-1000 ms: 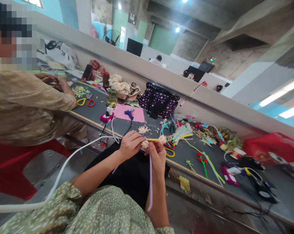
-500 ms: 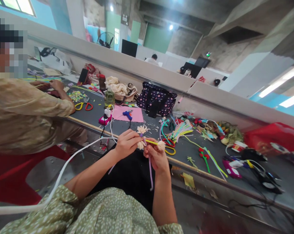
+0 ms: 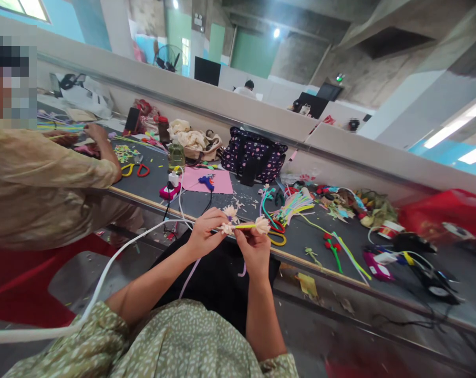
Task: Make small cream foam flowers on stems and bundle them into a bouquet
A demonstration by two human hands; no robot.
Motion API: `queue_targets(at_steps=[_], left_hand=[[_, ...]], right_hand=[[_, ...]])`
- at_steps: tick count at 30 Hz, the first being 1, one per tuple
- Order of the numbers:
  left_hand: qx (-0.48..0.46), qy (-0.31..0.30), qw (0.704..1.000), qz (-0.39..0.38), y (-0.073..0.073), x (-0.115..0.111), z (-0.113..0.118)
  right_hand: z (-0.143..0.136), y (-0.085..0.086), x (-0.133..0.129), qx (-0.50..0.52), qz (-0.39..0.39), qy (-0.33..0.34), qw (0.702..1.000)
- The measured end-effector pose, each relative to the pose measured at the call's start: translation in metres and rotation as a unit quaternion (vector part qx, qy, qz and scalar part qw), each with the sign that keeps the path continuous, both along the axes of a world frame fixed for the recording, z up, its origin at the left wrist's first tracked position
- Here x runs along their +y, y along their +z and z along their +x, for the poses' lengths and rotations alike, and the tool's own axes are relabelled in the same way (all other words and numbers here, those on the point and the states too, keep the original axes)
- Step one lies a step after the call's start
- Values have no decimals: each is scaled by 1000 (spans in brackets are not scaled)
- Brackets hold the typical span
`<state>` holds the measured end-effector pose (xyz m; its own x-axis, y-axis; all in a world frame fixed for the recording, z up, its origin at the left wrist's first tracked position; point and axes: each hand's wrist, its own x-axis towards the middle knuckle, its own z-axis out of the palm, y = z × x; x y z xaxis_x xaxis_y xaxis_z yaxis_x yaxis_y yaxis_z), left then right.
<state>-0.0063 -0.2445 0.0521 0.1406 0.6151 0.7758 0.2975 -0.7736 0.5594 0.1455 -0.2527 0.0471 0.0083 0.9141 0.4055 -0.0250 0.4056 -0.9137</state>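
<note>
My left hand (image 3: pixel 208 232) is closed around cream pipe-cleaner flowers, its fingers on their stems. One cream flower (image 3: pixel 230 212) stands above its fingertips, and a smaller cream flower (image 3: pixel 227 228) sits just beside them. A purple pipe-cleaner stem (image 3: pixel 190 278) trails below this hand toward my lap. My right hand (image 3: pixel 256 254) pinches beneath a yellow stem (image 3: pixel 244 227) that runs level to a cream flower (image 3: pixel 262 225) at its right end. Another purple stem end (image 3: pixel 242 270) shows under the right hand; its upper part is hidden.
Near the bench edge lie yellow-handled scissors (image 3: pixel 278 239). Behind are a blue glue gun (image 3: pixel 207 182) on pink paper (image 3: pixel 188 181), a dotted bag (image 3: pixel 238 152) and bundled pipe cleaners (image 3: pixel 297 205). A white cable (image 3: pixel 120 257) crosses at left. A co-worker (image 3: pixel 44 184) sits there.
The purple stem hanging by my right hand has swung partly behind it, while the one under my left hand shows longer. The yellow stem is more level, and my right hand has turned slightly.
</note>
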Motion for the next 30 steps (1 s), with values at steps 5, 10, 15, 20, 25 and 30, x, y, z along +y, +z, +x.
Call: queue_targets(at_steps=[5,10,15,20,25,30], left_hand=[[-96,-107,982,-125,1,4,2],[-187,-211,931,-230,-1,8,4],[-235,-284,868,-331,0,12,8],[-259,-317,811,-417,-14,23,14],[-231,-309,792,-473,-37,38,18],[-226,-297,802,-466,-50,45,16]], right_hand=[[4,4,-1,-14,32,22,999],[8,1,-2,-41,27,2,999],[13,-3,3,-67,33,-10,997],[20,-12,14,-87,11,-5,996],[28,-23,24,-144,9,-64,987],[34,-32,32,-180,8,-92,979]])
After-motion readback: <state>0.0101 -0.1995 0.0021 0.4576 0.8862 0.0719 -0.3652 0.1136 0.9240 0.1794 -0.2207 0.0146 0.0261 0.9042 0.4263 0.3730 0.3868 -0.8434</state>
